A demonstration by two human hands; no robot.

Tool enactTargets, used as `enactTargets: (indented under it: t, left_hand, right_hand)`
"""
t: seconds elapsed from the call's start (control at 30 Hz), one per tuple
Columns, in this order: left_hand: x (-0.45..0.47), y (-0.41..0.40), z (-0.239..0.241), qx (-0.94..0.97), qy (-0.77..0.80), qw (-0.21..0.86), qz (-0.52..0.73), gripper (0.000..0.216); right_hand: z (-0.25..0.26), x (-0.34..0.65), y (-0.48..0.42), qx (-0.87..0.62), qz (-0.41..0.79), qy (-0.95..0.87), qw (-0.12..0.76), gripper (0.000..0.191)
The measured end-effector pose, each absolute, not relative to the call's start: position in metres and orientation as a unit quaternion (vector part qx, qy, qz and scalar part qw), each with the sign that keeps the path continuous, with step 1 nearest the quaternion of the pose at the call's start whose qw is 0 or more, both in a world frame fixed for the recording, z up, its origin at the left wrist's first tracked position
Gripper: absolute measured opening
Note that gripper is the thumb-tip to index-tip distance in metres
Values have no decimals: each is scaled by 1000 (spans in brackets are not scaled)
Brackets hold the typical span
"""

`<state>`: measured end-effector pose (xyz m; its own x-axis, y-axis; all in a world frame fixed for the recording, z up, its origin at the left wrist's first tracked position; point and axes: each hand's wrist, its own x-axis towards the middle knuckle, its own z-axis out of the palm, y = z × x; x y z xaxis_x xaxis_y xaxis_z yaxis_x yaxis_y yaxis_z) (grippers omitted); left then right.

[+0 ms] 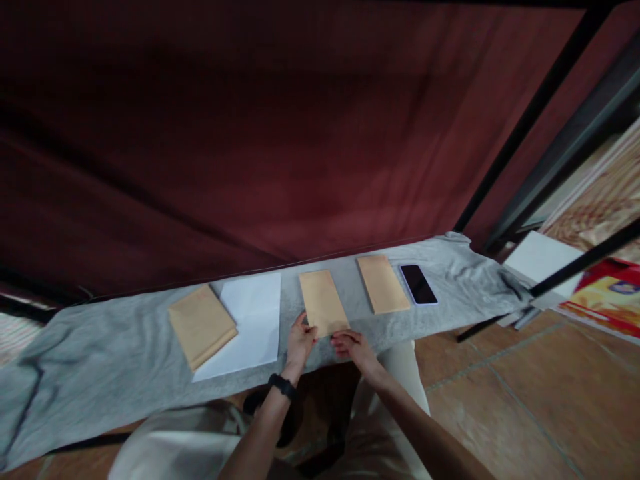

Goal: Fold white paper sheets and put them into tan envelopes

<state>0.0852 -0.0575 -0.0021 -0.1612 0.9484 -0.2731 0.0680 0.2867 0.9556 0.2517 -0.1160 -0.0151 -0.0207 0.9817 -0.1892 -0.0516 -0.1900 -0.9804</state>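
A tan envelope (323, 300) lies in the middle of a grey cloth (100, 360). My left hand (300, 341) rests at its near left corner, thumb on the edge. My right hand (350, 345) touches its near right corner with fingers bent. Neither hand lifts it. A second tan envelope (383, 283) lies to the right, apart from both hands. A stack of tan envelopes (201, 325) sits to the left, partly on white paper sheets (255, 313). A black watch is on my left wrist.
A dark phone (419, 284) lies face up beside the right envelope. A dark red curtain (250, 133) hangs right behind the cloth. Black metal bars (575, 267) cross at right, with a white sheet (540, 257) and a colourful box (607, 293) on the tiled floor.
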Motion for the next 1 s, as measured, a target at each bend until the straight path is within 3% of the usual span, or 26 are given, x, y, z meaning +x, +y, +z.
enactTargets:
  t: [0.07, 0.17, 0.27, 0.4, 0.5, 0.7, 1.0]
  left_hand:
    - [82, -57, -4, 418, 635, 497, 419, 54]
    - [79, -57, -7, 434, 650, 486, 392, 58]
    - [75, -58, -7, 498, 681, 417, 339, 57]
    - [71, -53, -3, 626, 671, 239, 318, 42]
    - [73, -30, 0, 729, 587, 161, 313, 45]
    - [76, 55, -6, 837, 499, 116, 194, 59]
    - [84, 118, -18, 877, 445, 135, 120, 56]
  right_hand:
    - [-15, 265, -117, -561, 419, -564, 437, 32]
    - [-16, 281, -118, -530, 194, -754, 337, 41]
    - [-22, 289, -117, -488, 96, -826, 265, 43]
    - [-31, 289, -115, -487, 62, -830, 265, 42]
    - [-33, 288, -114, -480, 59, -831, 276, 43]
    - [-31, 291, -114, -462, 68, -838, 283, 50]
    - [-30, 290, -113, -462, 78, -839, 277, 58]
